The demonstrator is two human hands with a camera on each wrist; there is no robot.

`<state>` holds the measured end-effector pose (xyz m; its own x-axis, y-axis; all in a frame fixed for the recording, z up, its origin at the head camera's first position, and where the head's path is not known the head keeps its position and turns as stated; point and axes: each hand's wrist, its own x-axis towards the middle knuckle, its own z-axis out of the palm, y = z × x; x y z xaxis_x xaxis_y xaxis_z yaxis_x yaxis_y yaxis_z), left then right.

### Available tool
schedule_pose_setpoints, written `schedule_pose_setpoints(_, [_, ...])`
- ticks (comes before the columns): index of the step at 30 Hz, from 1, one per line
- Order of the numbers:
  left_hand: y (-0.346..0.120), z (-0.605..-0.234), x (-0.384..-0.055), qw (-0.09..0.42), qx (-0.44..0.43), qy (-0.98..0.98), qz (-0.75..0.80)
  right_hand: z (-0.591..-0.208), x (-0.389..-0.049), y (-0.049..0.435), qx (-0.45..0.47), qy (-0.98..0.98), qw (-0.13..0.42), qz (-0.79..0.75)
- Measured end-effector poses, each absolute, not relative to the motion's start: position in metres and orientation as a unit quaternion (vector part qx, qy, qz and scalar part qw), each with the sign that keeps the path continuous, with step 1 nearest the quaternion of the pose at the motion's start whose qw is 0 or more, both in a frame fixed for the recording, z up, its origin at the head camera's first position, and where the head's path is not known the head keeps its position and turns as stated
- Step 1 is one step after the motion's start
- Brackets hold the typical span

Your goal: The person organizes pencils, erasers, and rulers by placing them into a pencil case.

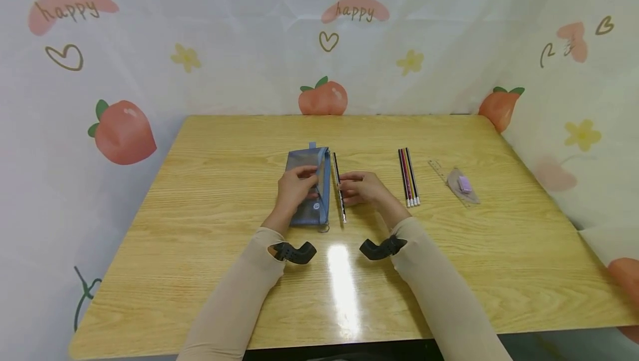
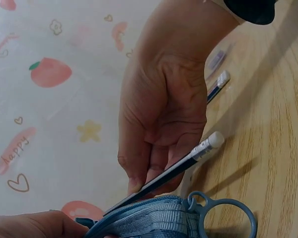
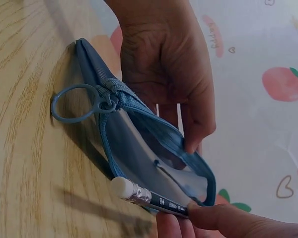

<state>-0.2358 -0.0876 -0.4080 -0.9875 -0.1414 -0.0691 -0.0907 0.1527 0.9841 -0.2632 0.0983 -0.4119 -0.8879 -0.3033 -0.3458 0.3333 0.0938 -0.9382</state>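
Note:
A blue zippered mesh pencil case (image 1: 304,214) lies on the table, its mouth gaping toward the right in the head view. My left hand (image 1: 295,186) pinches the upper edge of that mouth, seen also in the right wrist view, where the left hand (image 3: 166,74) holds the zip edge (image 3: 188,161) up. Between thumb and fingers my right hand (image 1: 363,188) holds one dark pencil (image 1: 341,206) with a white eraser end (image 3: 121,188). The pencil runs alongside the opening, close beside it. A ring pull (image 2: 228,218) hangs at the case's near end.
Several dark pencils (image 1: 409,178) lie side by side to the right of my right hand. Farther right are a clear ruler (image 1: 437,169), a rounded flat piece (image 1: 454,181) and a small purple eraser (image 1: 465,184). A printed cloth (image 1: 249,72) stands behind the wooden table (image 1: 224,156).

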Motion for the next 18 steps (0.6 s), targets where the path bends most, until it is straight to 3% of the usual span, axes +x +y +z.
schedule_pose_setpoints(18, [-0.081,-0.410,-0.239,0.003,0.074,-0.746,-0.662,-0.419,-0.263,0.087,0.024,0.686,0.242,-0.685])
